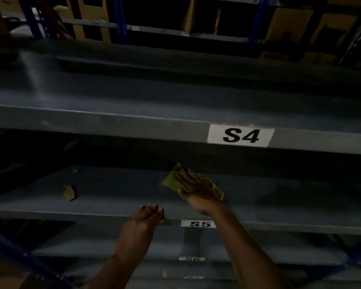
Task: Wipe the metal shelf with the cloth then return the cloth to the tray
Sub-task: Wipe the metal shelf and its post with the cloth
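Note:
A grey metal shelf labelled S5 runs across the lower middle of the head view. On it lies a yellow-green cloth, pressed flat under my right hand, whose fingers are spread over it. My left hand rests on the shelf's front edge, fingers curled over the lip just left of the S5 label. The tray is out of sight.
A scrap of brown cardboard lies on the S5 shelf to the left. Above is the S4 shelf, below the S6 shelf. Blue uprights and cardboard boxes stand behind. The scene is dim.

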The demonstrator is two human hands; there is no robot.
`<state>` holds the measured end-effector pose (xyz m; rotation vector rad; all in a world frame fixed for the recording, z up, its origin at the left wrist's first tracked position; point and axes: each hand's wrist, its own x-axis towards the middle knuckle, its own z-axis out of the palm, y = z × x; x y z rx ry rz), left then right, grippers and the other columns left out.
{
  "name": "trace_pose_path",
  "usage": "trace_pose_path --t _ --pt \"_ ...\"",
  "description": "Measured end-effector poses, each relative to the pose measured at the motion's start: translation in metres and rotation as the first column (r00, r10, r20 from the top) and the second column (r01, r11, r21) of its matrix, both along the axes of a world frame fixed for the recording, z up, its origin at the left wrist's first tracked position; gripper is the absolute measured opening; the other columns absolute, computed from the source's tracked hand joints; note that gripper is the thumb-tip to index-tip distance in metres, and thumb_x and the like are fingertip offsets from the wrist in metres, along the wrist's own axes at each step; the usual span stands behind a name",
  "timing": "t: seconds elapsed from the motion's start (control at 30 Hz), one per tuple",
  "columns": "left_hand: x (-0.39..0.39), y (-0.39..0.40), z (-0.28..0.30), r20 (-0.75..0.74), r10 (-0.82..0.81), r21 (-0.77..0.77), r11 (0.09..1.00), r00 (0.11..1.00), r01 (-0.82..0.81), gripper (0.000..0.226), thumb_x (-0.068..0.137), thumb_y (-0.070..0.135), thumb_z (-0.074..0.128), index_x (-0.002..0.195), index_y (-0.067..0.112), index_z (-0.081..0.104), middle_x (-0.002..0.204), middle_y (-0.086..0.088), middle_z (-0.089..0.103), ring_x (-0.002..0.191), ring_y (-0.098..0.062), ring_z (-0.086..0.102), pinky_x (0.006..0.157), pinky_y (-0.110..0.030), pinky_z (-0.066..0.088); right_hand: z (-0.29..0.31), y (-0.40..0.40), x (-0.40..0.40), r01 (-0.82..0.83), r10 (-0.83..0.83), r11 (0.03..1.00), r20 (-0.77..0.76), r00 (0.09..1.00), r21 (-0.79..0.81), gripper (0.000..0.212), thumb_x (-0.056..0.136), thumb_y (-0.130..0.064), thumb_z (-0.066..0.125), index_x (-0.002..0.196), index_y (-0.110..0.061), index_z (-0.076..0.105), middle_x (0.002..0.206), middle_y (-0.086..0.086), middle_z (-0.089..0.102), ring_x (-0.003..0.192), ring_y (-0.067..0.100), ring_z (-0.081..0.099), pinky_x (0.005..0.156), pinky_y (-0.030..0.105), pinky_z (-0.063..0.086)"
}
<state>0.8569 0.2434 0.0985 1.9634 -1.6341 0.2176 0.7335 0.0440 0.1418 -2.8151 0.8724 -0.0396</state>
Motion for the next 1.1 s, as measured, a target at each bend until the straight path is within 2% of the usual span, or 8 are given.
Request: trace_pose_path --t 0.1,0.2,0.4,0.53,0.63,0.8,1.0,1.1 --pt "-0.001 -0.001 0.002 -0.009 -0.031 0.020 0.999 0.999 0.031 0.037 0.084 0.028 0.044 0.103 0.014 0.073 0.105 -0.006 0.070 0.095 -0.026 0.066 0.080 -0.031 0.053 -0.003 0.002 0.008 0.003 -0.002 0.999 0.020 1.000 -0.038 0.065 0.096 -0.053 0.029 0.150 -0.034 0.001 0.159 -0.013 -0.005 0.146 0.010 -0.004 0.116 0.029 -0.007" --pt "0.001 -0.001 0.003 -0.027 -0.034 0.045 0.998 0.999 0.035 0.033 0.086 0.027 0.045 0.103 0.016 0.071 0.106 -0.003 0.068 0.096 -0.023 0.063 0.075 -0.029 0.054 -0.002 0.004 0.016 -0.029 0.031 0.997 0.027 0.999 -0.068 0.069 0.090 -0.060 0.016 0.150 -0.033 -0.001 0.158 -0.013 -0.008 0.146 0.011 -0.006 0.116 0.030 -0.007" --pt "-0.003 0.000 0.017 -0.067 -0.067 0.038 0.997 0.995 0.069 0.032 0.084 0.029 0.047 0.098 0.014 0.072 0.100 -0.005 0.069 0.092 -0.021 0.062 0.070 -0.028 0.055 0.005 0.014 0.007 -0.198 0.196 0.980 0.068 0.978 0.035 0.056 0.101 -0.039 0.032 0.150 -0.032 0.007 0.155 -0.018 -0.004 0.144 0.001 -0.004 0.118 0.026 -0.005" --pt "0.008 0.010 0.027 -0.240 -0.099 0.056 0.992 0.966 0.115 0.028 0.083 0.030 0.054 0.096 0.014 0.074 0.101 -0.004 0.071 0.093 -0.011 0.063 0.086 -0.012 0.043 0.004 0.019 -0.019 -0.243 0.227 0.958 0.118 0.967 0.153 0.054 0.100 -0.037 0.038 0.149 -0.033 0.016 0.158 -0.011 0.013 0.144 0.005 0.007 0.113 0.019 -0.003" --pt "0.031 0.024 0.031 -0.252 0.010 0.065 0.998 0.968 0.007 0.016 0.081 0.015 0.067 0.094 0.017 0.075 0.104 -0.002 0.069 0.094 -0.014 0.065 0.085 -0.016 0.046 0.003 0.010 -0.024 -0.261 0.250 0.960 0.113 0.962 0.098 0.056 0.099 -0.041 0.038 0.149 -0.036 0.014 0.158 -0.011 0.011 0.145 0.007 0.007 0.117 0.025 0.001" --pt "0.041 0.032 0.020 -0.184 0.101 0.094 0.992 0.978 -0.085 0.037 0.065 -0.014 0.075 0.092 0.011 0.075 0.103 -0.010 0.070 0.092 -0.022 0.067 0.083 -0.020 0.048 0.000 0.018 -0.014 -0.299 0.300 0.954 0.035 0.953 -0.030 0.061 0.099 -0.045 0.033 0.150 -0.037 0.002 0.159 -0.012 -0.003 0.145 0.006 -0.006 0.115 0.026 -0.007" --pt "0.044 0.031 0.031 -0.073 -0.019 0.051 0.998 0.997 0.023 0.040 0.057 -0.019 0.074 0.082 0.012 0.076 0.091 -0.008 0.073 0.083 -0.022 0.069 0.077 -0.018 0.043 -0.004 0.042 -0.042 -0.369 0.350 0.920 0.146 0.925 0.130 0.053 0.100 -0.036 0.036 0.148 -0.037 0.015 0.158 -0.013 0.011 0.145 0.003 0.004 0.118 0.025 0.000" --pt "0.047 0.033 0.029 -0.121 -0.054 0.063 0.996 0.991 0.062 0.027 0.070 -0.006 0.066 0.086 0.014 0.075 0.094 -0.007 0.073 0.088 -0.021 0.068 0.081 -0.016 0.044 0.005 0.041 -0.041 -0.149 0.088 0.922 0.181 0.979 0.357 0.050 0.101 -0.035 0.036 0.149 -0.026 0.022 0.158 -0.005 0.018 0.144 0.009 0.013 0.115 0.021 0.004"
